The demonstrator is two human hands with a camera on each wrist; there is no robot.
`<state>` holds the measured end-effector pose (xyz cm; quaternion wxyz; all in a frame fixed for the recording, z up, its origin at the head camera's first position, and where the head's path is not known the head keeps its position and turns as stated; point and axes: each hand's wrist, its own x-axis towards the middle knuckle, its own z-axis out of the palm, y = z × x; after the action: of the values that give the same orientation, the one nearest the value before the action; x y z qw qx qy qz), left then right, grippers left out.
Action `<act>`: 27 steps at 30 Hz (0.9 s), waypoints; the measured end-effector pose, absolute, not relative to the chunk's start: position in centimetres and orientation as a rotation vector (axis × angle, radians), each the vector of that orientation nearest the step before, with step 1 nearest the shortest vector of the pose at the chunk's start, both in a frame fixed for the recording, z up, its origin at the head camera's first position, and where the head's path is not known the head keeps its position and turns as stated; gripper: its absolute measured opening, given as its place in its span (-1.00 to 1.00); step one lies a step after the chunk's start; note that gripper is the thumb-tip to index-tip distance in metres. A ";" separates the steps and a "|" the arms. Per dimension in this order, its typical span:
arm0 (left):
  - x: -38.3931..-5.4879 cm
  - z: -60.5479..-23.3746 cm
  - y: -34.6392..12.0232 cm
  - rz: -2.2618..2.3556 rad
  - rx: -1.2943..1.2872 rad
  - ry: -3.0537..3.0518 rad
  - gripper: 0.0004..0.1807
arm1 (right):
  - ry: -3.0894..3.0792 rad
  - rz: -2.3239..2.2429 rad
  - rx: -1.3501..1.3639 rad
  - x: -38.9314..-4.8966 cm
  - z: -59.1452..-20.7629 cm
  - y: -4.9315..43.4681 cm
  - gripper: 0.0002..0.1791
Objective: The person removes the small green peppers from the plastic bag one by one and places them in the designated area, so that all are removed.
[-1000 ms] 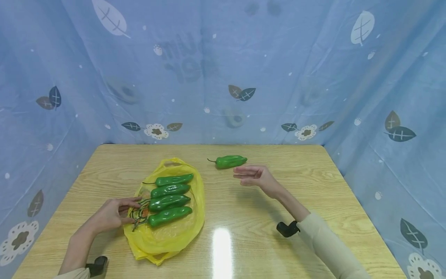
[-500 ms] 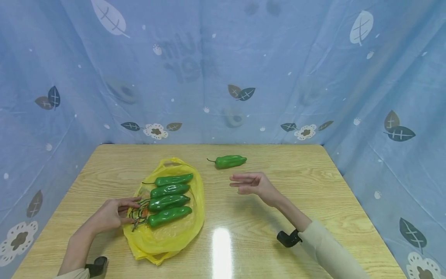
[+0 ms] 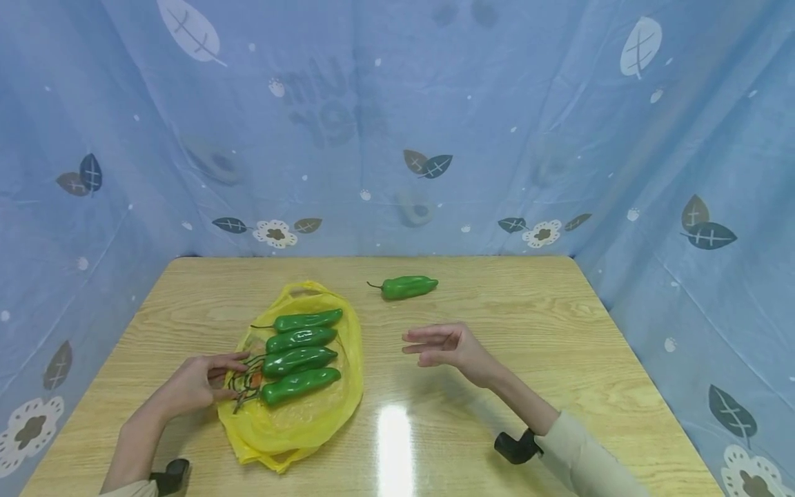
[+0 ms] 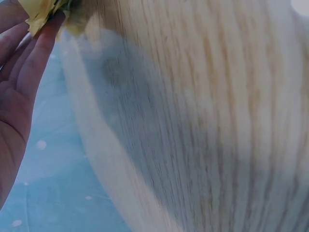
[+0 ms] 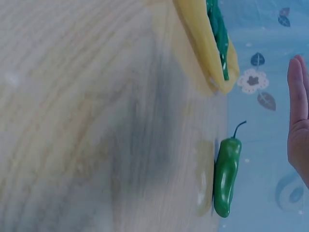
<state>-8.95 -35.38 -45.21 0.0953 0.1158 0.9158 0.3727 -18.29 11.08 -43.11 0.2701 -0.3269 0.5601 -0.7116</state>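
Several long green peppers (image 3: 301, 360) lie side by side on a yellow plastic bag (image 3: 349, 386), stems pointing left. My left hand (image 3: 189, 385) holds the bag's left edge, close to the stems; the left wrist view shows yellow plastic (image 4: 46, 14) between its thumb and fingers. Apart from these, a single green pepper (image 3: 408, 287) lies on the table toward the back, also visible in the right wrist view. My right hand (image 3: 456, 351) hovers above the table, right of the bag and in front of the lone pepper. Its fingers are extended and it holds nothing.
The wooden table (image 3: 522, 297) reaches back to a blue curtain (image 3: 397, 124) with leaf and flower prints, which also flanks both sides. A bright reflection (image 3: 394, 449) lies on the tabletop near the front.
My right hand has moved toward the front and slightly left, away from the lone pepper. My left hand, the bag and the peppers stay in place.
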 end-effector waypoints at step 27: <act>-8.9 -45.2 -35.5 1.161 0.307 2.684 -0.57 | 1.347 -1.949 -0.805 -12.1 -45.0 8.6 -0.59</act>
<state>-8.88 -35.52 -45.23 0.1004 0.1040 0.9082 0.3929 -12.09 8.64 -45.01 0.3144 -0.3055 0.5109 -0.7395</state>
